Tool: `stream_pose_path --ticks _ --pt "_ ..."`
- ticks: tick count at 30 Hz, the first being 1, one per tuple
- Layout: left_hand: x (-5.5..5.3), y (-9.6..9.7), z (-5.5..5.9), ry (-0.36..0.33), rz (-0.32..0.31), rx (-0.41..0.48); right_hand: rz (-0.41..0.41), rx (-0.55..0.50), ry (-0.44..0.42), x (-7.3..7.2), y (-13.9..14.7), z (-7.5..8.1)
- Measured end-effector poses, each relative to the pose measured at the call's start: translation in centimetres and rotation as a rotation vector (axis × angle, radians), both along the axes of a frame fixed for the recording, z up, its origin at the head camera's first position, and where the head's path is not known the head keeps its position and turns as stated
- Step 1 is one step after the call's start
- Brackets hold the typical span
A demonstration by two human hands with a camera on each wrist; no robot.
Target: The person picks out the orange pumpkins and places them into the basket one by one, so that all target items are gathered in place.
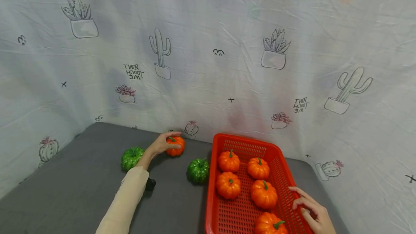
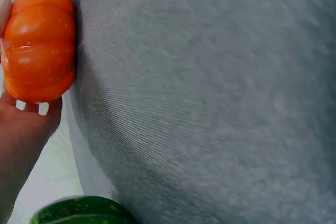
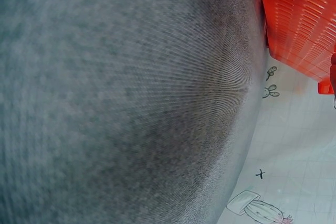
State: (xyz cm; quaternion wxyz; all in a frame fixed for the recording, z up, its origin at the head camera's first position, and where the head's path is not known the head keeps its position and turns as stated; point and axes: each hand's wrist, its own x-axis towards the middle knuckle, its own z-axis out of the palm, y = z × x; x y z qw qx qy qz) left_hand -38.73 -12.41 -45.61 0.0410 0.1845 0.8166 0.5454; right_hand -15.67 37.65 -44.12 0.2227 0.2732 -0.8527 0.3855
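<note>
With thumb and fingers on either side, my left hand (image 1: 161, 143) holds a small orange pumpkin (image 1: 175, 146) at the back of the grey table. In the left wrist view this pumpkin (image 2: 41, 45) is close to the table surface. One green pumpkin (image 1: 131, 158) lies beside the left forearm, partly covered by it. Another green pumpkin (image 1: 198, 171) lies between that arm and a red plastic basket (image 1: 210, 198). My right hand (image 1: 313, 210) rests at the basket's right rim, fingers loosely bent over it.
Several orange pumpkins (image 1: 229, 185) lie inside the perforated basket. A small black object (image 1: 150, 184) shows beside the left sleeve. A white cloth (image 1: 208, 82) printed with potted cacti hangs behind the table (image 1: 81, 176) and along its sides.
</note>
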Motion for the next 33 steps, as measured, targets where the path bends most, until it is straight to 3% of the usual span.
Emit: stream_pose_path --ticks 4,8,14,18,22,33 --pt "-0.3 0.1 -0.1 -0.034 -0.012 -0.017 -0.004 0.013 0.0 0.0 0.0 0.0" --pt "-0.3 0.1 -0.2 -0.02 -0.04 -0.034 -0.007 0.01 -0.002 0.1 0.0 -0.1" --pt "-0.4 0.1 -0.4 0.074 -0.088 -0.096 -0.007 0.001 0.001 0.1 0.1 0.0" --pt "-0.5 0.5 -0.8 0.154 -0.062 -0.117 0.014 0.001 0.021 -0.1 0.3 -0.1" --pt "-0.6 0.7 -1.0 0.19 -0.036 -0.11 0.061 -0.043 0.045 -0.4 0.3 -0.4" --pt "-0.2 1.2 -0.6 0.09 0.076 -0.053 0.038 -0.04 0.016 -0.1 0.3 -0.2"
